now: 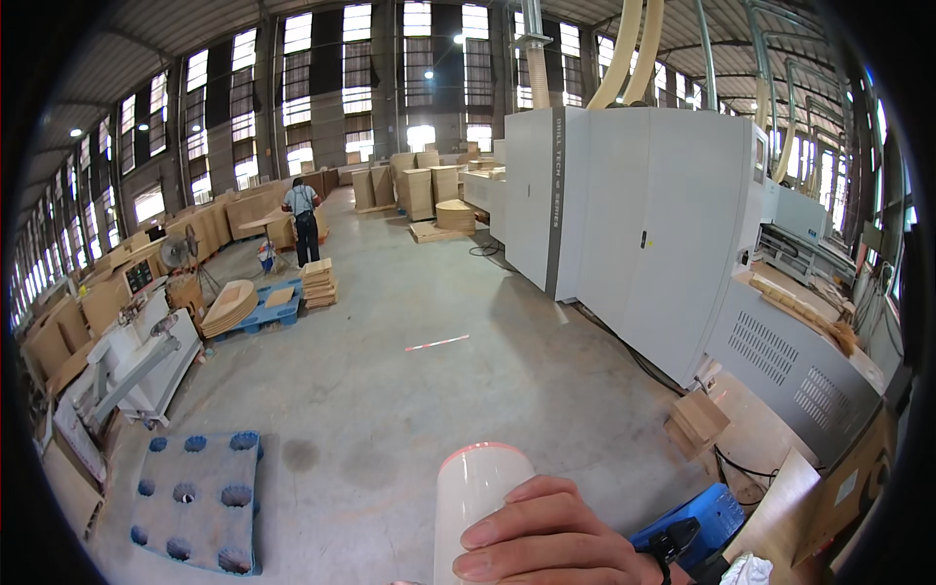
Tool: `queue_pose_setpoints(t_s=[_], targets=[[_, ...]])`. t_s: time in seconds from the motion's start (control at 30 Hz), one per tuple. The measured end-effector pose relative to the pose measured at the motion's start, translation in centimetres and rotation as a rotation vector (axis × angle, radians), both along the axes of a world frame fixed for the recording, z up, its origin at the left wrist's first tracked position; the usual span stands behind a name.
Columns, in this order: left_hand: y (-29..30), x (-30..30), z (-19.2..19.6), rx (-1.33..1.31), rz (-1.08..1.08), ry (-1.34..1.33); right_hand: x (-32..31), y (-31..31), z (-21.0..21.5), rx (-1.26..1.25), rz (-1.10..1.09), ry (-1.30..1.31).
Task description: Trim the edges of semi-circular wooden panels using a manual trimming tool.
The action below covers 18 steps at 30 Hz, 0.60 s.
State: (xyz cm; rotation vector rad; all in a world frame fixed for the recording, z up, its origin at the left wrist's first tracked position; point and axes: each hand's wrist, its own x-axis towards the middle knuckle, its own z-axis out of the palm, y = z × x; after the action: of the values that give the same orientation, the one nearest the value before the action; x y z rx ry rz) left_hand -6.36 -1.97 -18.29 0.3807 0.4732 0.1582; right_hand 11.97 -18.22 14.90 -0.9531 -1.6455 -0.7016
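A hand [556, 541] comes up from the lower edge of the head view, with a dark strap at its wrist; which of the person's two hands it is cannot be told for certain, though it enters from the right side. Its fingers [507, 529] are curled round a white, translucent cup [478, 497] with a thin reddish rim, grasping it from the right with two fingertips lying across its wall. The cup stands upright, its rim just above the fingers. No second hand shows.

Just right of the fingers, low in the picture, lies a blue plastic object [704, 517] with a black part on it, and past that a leaning brown board [780, 507]. Left of the fingers and well apart, a blue plastic pallet [200, 497] with round holes lies flat on the grey concrete floor [409, 409]. Above and right of the fingers, small wooden blocks [696, 419] sit at the foot of a large pale grey machine [634, 214] with vented panels.

Far beyond the fingers, a person [304, 222] in a light shirt and dark trousers stands facing away among stacks of wooden boards [319, 283] and round wooden panels [230, 304], some on another blue pallet. More stacks [419, 190] line the hall under tall windows.
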Motion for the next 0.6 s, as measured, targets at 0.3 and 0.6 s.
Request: queue_pose_setpoints(t_s=[0.3, 0.6], targets=[[0.0, 0.0, 1.0, -0.012, -0.13, -0.341, 0.3, -0.3, 0.3, -0.002, -0.012, -0.015], [0.3, -0.1, 1.0, 0.031, -0.128, -0.387, -0.4, -0.7, 1.2, -0.003, -0.025, 0.019]])
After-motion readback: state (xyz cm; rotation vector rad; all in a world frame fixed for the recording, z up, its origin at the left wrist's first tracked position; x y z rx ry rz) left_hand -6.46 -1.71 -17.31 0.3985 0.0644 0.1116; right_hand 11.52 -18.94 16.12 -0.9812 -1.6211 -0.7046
